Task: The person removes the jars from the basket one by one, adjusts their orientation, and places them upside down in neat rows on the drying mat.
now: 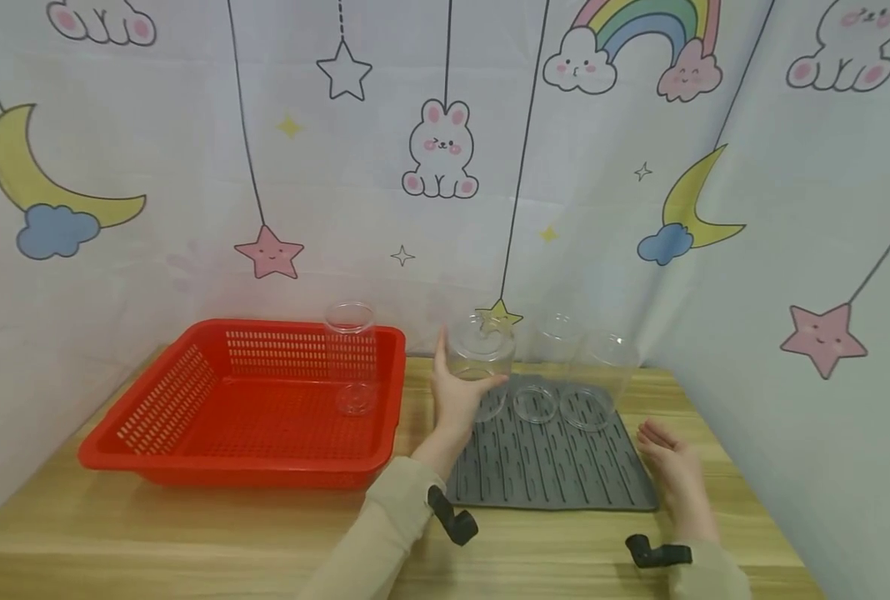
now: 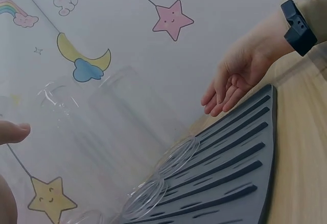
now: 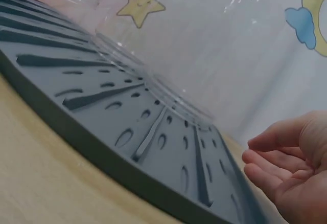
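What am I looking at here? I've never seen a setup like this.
No robot here: a person works bare-handed. The wide picture comes from a camera on the person's head, looking forward and down; the other two come from cameras on the left and right wrists. On the table, a red basket holds one clear cup, and two more cups stand on a grey ribbed mat. The left hand has its fingers and thumb around another cup; whether it's lifted, I can't tell. The right hand is beside the mat, holding nothing.

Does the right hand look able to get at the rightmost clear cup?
Probably yes: the right hand is empty, with nothing visible between it and the rightmost clear cup.
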Motion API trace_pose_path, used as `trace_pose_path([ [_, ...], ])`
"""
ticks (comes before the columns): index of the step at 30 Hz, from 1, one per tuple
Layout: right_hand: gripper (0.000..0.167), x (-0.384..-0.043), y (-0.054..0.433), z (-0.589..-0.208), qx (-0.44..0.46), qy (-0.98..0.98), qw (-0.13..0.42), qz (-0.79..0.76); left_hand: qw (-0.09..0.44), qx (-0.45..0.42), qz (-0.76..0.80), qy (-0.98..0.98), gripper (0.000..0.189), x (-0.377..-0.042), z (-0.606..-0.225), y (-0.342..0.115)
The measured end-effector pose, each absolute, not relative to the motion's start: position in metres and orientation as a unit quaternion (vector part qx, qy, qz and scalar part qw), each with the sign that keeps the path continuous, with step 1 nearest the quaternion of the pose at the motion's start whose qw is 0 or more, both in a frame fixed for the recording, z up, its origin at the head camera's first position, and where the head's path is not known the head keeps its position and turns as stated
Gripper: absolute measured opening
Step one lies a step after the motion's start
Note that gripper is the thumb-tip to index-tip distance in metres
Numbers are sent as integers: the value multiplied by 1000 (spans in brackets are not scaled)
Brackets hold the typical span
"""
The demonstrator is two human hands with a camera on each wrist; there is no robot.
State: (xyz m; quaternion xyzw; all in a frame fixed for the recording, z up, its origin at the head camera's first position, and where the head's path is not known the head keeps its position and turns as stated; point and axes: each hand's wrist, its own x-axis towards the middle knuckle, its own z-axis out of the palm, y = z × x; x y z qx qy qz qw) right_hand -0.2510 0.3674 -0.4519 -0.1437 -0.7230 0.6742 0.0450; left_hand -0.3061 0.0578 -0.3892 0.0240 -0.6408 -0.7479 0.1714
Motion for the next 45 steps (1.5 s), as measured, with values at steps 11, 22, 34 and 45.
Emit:
trace_pose_path([
  [11,61,-257,366,-466,-141,-726,46,671,143,39,-723,-675,115,-315,-399,60],
  [22,60,-256,367,-468,-149,-723,48,673,128,45,-711,-690,114,-319,-404,60],
  [34,59,-256,368,-469,-144,-728,49,669,102,55,-693,-711,114,-325,-403,60],
  [45,60,-257,369,-470,-137,-726,57,671,100,48,-676,-729,116,-324,-402,59],
])
